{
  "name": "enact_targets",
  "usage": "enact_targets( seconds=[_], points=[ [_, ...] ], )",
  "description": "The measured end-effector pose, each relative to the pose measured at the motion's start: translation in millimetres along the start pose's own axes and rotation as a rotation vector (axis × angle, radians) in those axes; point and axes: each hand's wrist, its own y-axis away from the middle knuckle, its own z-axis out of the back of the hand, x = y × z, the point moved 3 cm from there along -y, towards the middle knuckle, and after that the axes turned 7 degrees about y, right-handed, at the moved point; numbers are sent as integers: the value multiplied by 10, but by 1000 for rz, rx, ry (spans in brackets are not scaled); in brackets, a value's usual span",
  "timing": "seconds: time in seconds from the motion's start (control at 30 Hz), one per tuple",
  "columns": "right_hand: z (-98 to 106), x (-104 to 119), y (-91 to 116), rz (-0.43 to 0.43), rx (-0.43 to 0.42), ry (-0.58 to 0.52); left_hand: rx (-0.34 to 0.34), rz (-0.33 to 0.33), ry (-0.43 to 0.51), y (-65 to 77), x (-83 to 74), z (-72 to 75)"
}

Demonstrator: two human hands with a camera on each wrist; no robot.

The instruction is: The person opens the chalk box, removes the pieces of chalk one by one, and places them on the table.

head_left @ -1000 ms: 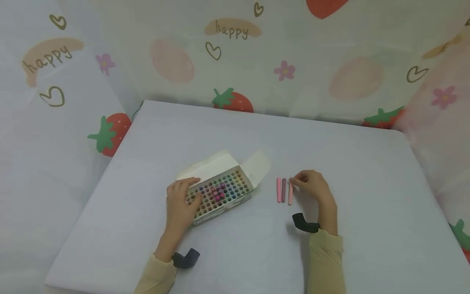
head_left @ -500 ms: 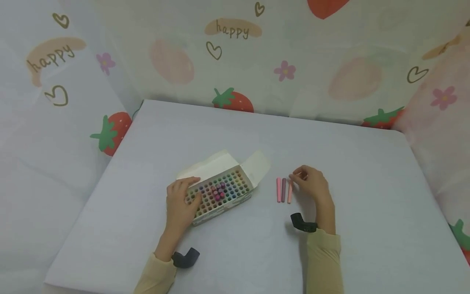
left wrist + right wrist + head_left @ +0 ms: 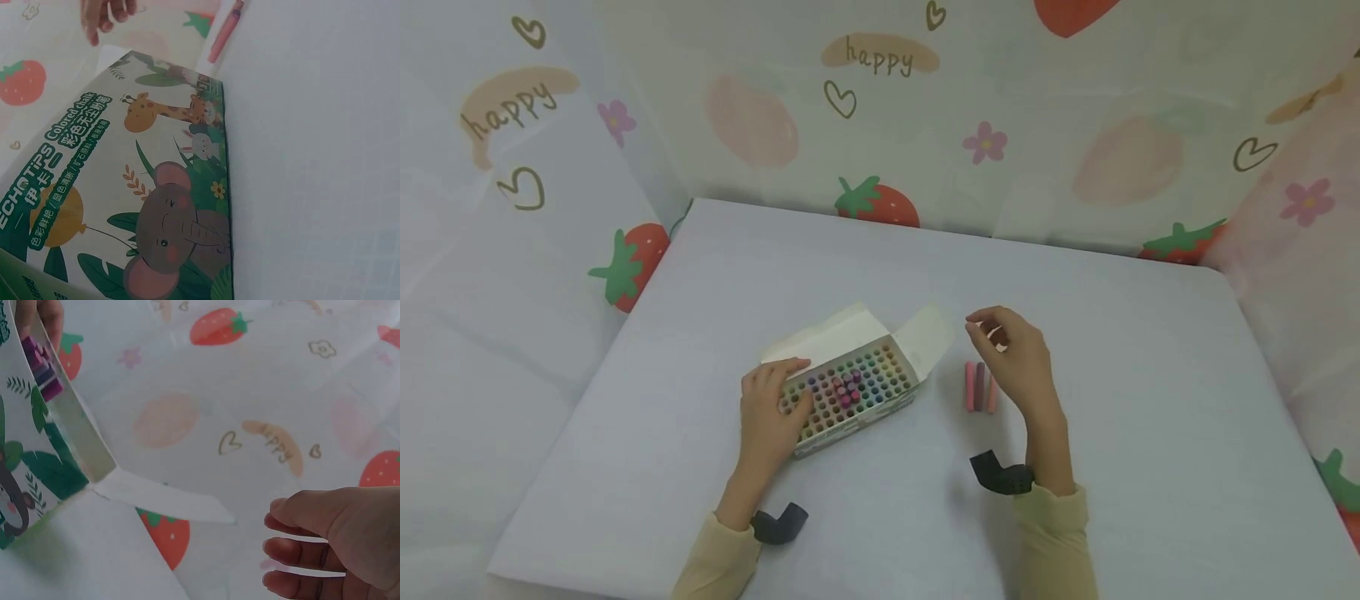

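Note:
An opened box of coloured chalk (image 3: 857, 429) sits at the middle of the table, printed with "Colored chalk" on its side in the left wrist view. My left hand (image 3: 771, 408) holds its left end, with the thumb over the chalk tops. Several purple and pink chalk sticks (image 3: 848, 390) stand higher than the others in the box. To the right lie 3 loose sticks: a pink chalk (image 3: 969, 387), a mauve chalk (image 3: 980, 387) and a salmon chalk (image 3: 992, 396). Above and beyond them hovers my right hand (image 3: 1015, 358), its fingers loosely bent and holding nothing.
The box's white lid (image 3: 827, 337) is folded back, and an end flap (image 3: 927, 337) sticks out toward the right hand. A white table (image 3: 1150, 417) lies beneath, bordered by a strawberry-print backdrop (image 3: 1045, 108) at the back and sides.
My right hand has let go of the salmon chalk, leaving it beside the other two. It has lifted and moved left, toward the box flap. The left hand has stayed on the box.

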Motion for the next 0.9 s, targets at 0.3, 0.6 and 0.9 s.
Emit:
enact_targets(
  seconds=[0.3,0.6,0.9],
  points=[
    [-225,403,49,147,38,23,9,5,2,-7,-4,8],
    [-602,755,105,332,178,25,11,8,-5,-7,-11,8],
    [-822,839,153,406,200,107,4,2,1,-9,-18,4]
  ],
)
